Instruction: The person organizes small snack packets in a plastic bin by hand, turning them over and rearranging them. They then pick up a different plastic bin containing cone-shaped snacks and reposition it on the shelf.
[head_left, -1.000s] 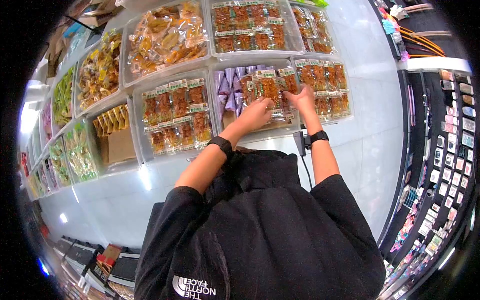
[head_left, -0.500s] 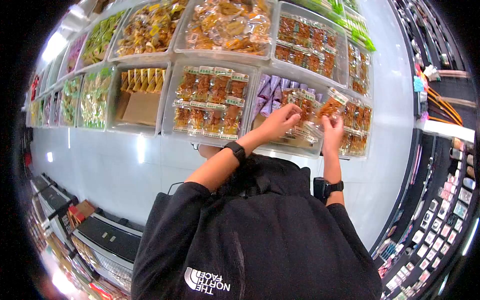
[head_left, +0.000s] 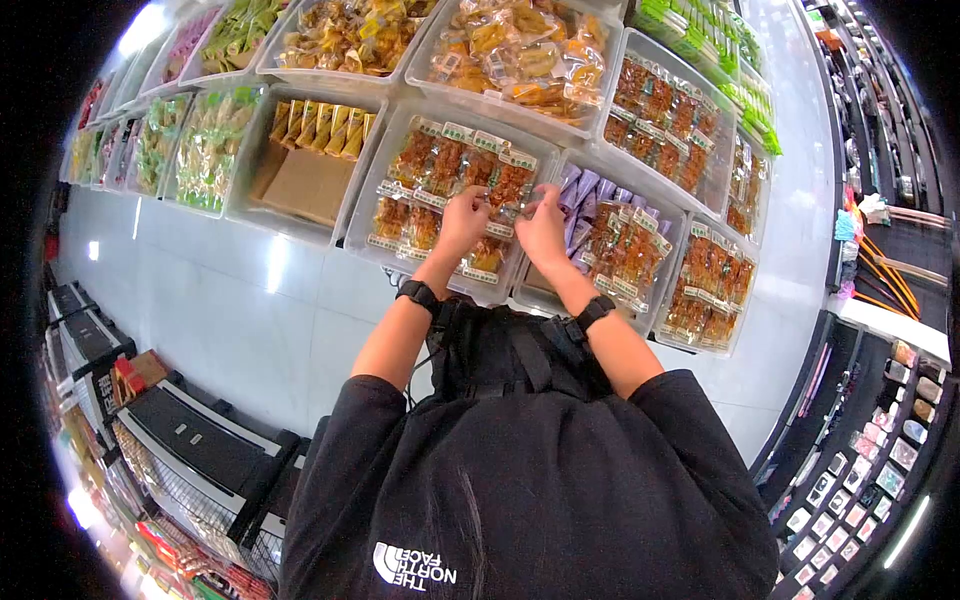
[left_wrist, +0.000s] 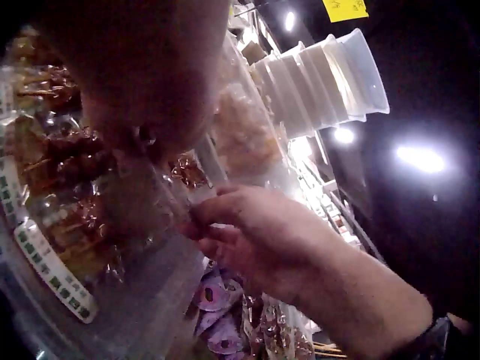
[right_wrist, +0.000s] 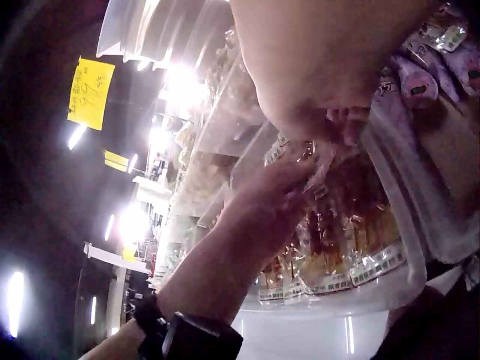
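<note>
Both hands are over a clear plastic bin [head_left: 352,240] of snack packets [head_left: 420,160], filled with reddish-brown food and carrying white labels with green print. My left hand [head_left: 462,225] pinches a clear-wrapped packet [head_left: 512,182] near the bin's right side. Facing it, my right hand [head_left: 542,235] has thumb and fingers on that packet's clear plastic edge, seen also in the left wrist view, where the right hand [left_wrist: 262,236] is bent at the fingers. In the right wrist view, the left hand [right_wrist: 266,191] meets the wrapper. Fingers and hands partly hide the packet.
Right of this bin, another holds purple cone-shaped packs [head_left: 590,190] and more snack packets [head_left: 625,250]. A bin with gold packs and cardboard [head_left: 305,185] stands left. More filled bins adjoin behind. Shelves [head_left: 190,440] are at left; a rack of small goods [head_left: 870,460] is at right.
Both hands have moved left from the bin with purple packs to the neighbouring snack bin. The right hand brought over a packet it had lifted. The head view has shifted too.
</note>
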